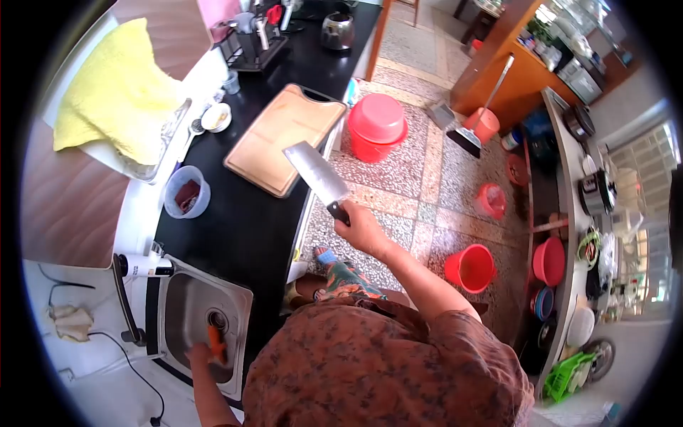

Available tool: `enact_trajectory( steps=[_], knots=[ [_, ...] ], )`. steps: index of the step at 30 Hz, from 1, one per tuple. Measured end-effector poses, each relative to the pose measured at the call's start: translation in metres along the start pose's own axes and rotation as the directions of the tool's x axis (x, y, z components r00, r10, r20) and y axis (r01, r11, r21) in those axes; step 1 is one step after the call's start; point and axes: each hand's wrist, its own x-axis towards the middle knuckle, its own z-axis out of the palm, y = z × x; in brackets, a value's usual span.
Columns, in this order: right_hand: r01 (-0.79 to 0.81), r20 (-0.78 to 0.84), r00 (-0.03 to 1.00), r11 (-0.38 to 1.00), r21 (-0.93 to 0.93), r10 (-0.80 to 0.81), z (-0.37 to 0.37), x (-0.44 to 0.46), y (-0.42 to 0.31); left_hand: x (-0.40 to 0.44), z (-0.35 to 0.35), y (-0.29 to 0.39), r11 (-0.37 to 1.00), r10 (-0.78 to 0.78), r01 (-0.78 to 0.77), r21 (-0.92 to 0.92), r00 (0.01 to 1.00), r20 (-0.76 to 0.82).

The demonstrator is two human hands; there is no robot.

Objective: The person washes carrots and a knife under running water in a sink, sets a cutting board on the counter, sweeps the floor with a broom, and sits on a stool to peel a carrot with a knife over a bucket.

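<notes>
My right hand (pixel 363 229) is closed round the dark handle of a cleaver (pixel 313 171), whose wide blade points up and left toward the cutting board's near corner. The wooden cutting board (pixel 284 135) lies on the black counter, with nothing on top of it. Down in the steel sink (pixel 181 313), my left hand (pixel 200 353) is at an orange carrot (pixel 215 340), with its fingers closed against the carrot's side. The fingers are small and partly hidden there. Just above the carrot is the drain (pixel 217 322).
A plastic tub (pixel 187 193) with dark red pieces stands on the counter (pixel 242 220), left of the board. Beyond are a small white bowl (pixel 216 117), a yellow cloth (pixel 114 92) and a metal kettle (pixel 338 31). Red buckets (pixel 470 268) and a broom (pixel 466 139) stand on the floor.
</notes>
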Motion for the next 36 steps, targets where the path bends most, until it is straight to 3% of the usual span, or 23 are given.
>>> enact_trajectory(
  steps=[2, 3, 4, 5, 6, 8, 9, 10, 11, 12, 14, 15, 16, 17, 18, 20, 24, 28, 29, 31, 32, 34, 36],
  knots=[
    [-0.079, -0.035, 0.996, 0.997, 0.007, 0.079, -0.002, -0.032, 0.012, 0.002, -0.002, -0.003, 0.941, -0.272, 0.228, -0.249, 0.949, -0.159],
    [-0.122, -0.044, 0.991, 0.992, 0.018, 0.123, -0.005, -0.048, 0.014, -0.013, -0.021, 0.004, 0.954, -0.244, 0.207, -0.219, 0.956, -0.16],
    [-0.149, -0.067, 0.986, 0.989, 0.021, 0.15, -0.007, -0.062, 0.019, -0.037, -0.053, 0.022, 0.652, -0.188, 0.036, -0.758, 0.975, -0.116],
    [-0.15, -0.101, 0.983, 0.988, 0.032, 0.152, -0.008, -0.073, 0.024, -0.047, -0.074, 0.034, 0.069, -0.111, -0.096, -0.993, 0.988, -0.103],
    [-0.149, -0.135, 0.979, 0.988, 0.043, 0.154, -0.011, -0.083, 0.031, -0.037, -0.066, 0.031, 0.092, -0.087, -0.1, -0.991, 0.99, -0.108],
    [-0.181, -0.179, 0.966, 0.982, 0.056, 0.188, -0.014, -0.098, 0.047, -0.022, -0.034, 0.012, 0.199, -0.264, -0.013, -0.98, 0.962, -0.067],
    [-0.193, -0.195, 0.96, 0.979, 0.066, 0.202, -0.016, -0.106, 0.054, -0.025, -0.029, 0.006, 0.232, -0.243, -0.015, -0.973, 0.967, -0.073],
    [-0.232, -0.182, 0.952, 0.969, 0.09, 0.245, -0.021, -0.113, 0.059, -0.027, -0.029, 0.003, 0.776, -0.234, 0.143, -0.615, 0.97, -0.071],
    [-0.25, -0.207, 0.942, 0.963, 0.102, 0.266, -0.025, -0.12, 0.066, -0.023, -0.034, -0.001, 0.972, -0.231, 0.233, 0.017, 0.97, -0.079],
    [-0.261, -0.227, 0.932, 0.958, 0.116, 0.282, -0.029, -0.127, 0.074, -0.024, -0.047, 0.002, 0.974, -0.216, 0.22, 0.043, 0.973, -0.085],
    [-0.288, -0.247, 0.917, 0.948, 0.136, 0.314, -0.038, -0.141, 0.088, -0.045, -0.078, 0.017, 0.874, -0.333, 0.295, -0.385, 0.942, -0.035],
    [-0.293, -0.257, 0.911, 0.945, 0.148, 0.322, -0.044, -0.147, 0.096, -0.053, -0.093, 0.026, 0.882, -0.33, 0.292, -0.371, 0.943, -0.044],
    [-0.307, -0.277, 0.9, 0.941, 0.144, 0.336, -0.049, -0.154, 0.105, -0.062, -0.108, 0.037, 0.593, -0.193, 0.067, -0.802, 0.979, -0.061],
    [-0.325, -0.295, 0.888, 0.935, 0.141, 0.353, -0.055, -0.162, 0.115, -0.069, -0.123, 0.051, 0.102, -0.074, -0.137, -0.985, 0.987, -0.145],
    [-0.359, -0.299, 0.874, 0.923, 0.137, 0.384, -0.062, -0.171, 0.126, -0.072, -0.143, 0.071, 0.12, -0.066, -0.137, -0.983, 0.987, -0.146],
    [-0.389, -0.316, 0.852, 0.909, 0.149, 0.417, -0.083, -0.192, 0.144, -0.067, -0.192, 0.134, 0.155, 0.025, -0.363, -0.919, 0.931, -0.364],
    [-0.489, -0.344, 0.788, 0.858, 0.155, 0.511, -0.128, -0.246, 0.196, -0.052, -0.28, 0.306, 0.121, 0.29, -0.471, -0.874, 0.859, -0.422],
    [-0.605, -0.35, 0.663, 0.749, 0.27, 0.662, -0.179, -0.304, 0.233, -0.034, -0.334, 0.508, 0.19, 0.608, -0.475, -0.86, 0.744, -0.277],
    [-0.643, -0.311, 0.609, 0.684, 0.345, 0.73, -0.192, -0.318, 0.238, -0.03, -0.342, 0.556, 0.229, 0.697, -0.484, -0.845, 0.687, -0.205],
    [-0.601, -0.414, 0.582, 0.713, 0.361, 0.7, -0.198, -0.35, 0.27, -0.033, -0.349, 0.651, 0.261, 0.823, -0.513, -0.818, 0.56, -0.089],
    [-0.606, -0.362, 0.518, 0.632, 0.483, 0.775, -0.203, -0.363, 0.285, -0.036, -0.35, 0.695, 0.254, 0.874, -0.523, -0.813, 0.484, -0.038],
    [-0.505, -0.234, 0.411, 0.434, 0.746, 0.881, -0.227, -0.38, 0.284, -0.05, -0.347, 0.773, 0.313, 0.901, -0.397, -0.863, 0.411, 0.138],
    [-0.468, -0.254, 0.367, 0.414, 0.781, 0.895, -0.239, -0.397, 0.29, -0.053, -0.334, 0.839, 0.342, 0.914, -0.257, -0.904, 0.316, 0.255]
  ],
)
